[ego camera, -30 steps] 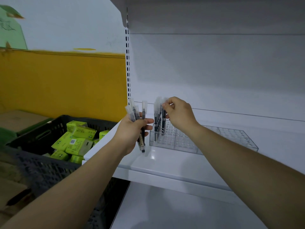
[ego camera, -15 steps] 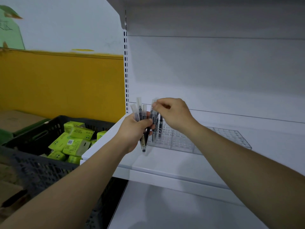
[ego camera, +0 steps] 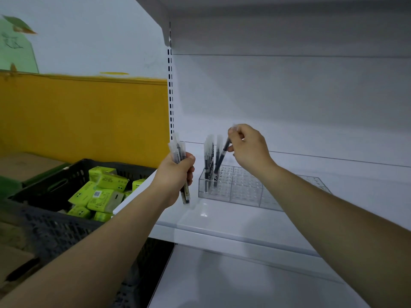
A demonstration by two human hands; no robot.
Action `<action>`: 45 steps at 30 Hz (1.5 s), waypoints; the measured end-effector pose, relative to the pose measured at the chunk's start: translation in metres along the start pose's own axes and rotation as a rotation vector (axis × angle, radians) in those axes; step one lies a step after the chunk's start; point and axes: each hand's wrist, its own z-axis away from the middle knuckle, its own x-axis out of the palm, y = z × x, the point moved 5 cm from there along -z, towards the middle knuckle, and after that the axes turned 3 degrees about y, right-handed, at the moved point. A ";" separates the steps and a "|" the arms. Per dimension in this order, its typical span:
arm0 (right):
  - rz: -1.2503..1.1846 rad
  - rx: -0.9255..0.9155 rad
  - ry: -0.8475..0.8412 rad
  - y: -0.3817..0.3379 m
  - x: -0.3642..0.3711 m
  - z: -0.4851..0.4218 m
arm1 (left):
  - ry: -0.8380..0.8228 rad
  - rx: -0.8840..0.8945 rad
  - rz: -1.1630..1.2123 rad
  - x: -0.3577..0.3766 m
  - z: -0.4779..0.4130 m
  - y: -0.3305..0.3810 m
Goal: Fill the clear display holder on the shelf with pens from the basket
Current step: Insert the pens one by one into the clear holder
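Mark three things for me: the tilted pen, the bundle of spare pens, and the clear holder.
tilted pen (ego camera: 221, 158), head view: middle of its dark barrel.
pen bundle (ego camera: 179, 152), head view: capped upper ends.
clear holder (ego camera: 244, 194), head view: front wall.

1. The left forearm (ego camera: 100, 241) is bare along all of its visible length, from the lower left corner of the view to the wrist.
2. The right forearm (ego camera: 333, 214) is bare too, from the right edge of the view to the wrist.
3. Both forearms look broad close to the camera and taper to slim wrists; their surface is smooth and even.
4. The left hand (ego camera: 178, 172) is bare, with rounded knuckles.
5. The right hand (ego camera: 249, 150) is bare; what looks like a fingernail (ego camera: 231, 130) shows at its top, too blurred for detail.
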 end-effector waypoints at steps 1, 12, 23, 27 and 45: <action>0.013 -0.003 -0.012 0.003 0.002 0.001 | -0.001 -0.012 -0.003 0.001 0.000 -0.001; 0.121 0.012 -0.051 0.018 0.024 0.005 | -0.036 -0.059 0.059 0.000 0.001 -0.006; 0.260 0.008 -0.149 0.017 0.030 0.011 | -0.116 0.011 0.054 0.009 0.005 -0.003; 0.208 -0.019 -0.031 0.011 0.021 0.013 | -0.140 0.007 0.051 0.009 0.004 -0.002; -0.067 -0.071 0.058 -0.025 -0.009 0.013 | -0.023 0.012 0.013 -0.003 0.008 0.006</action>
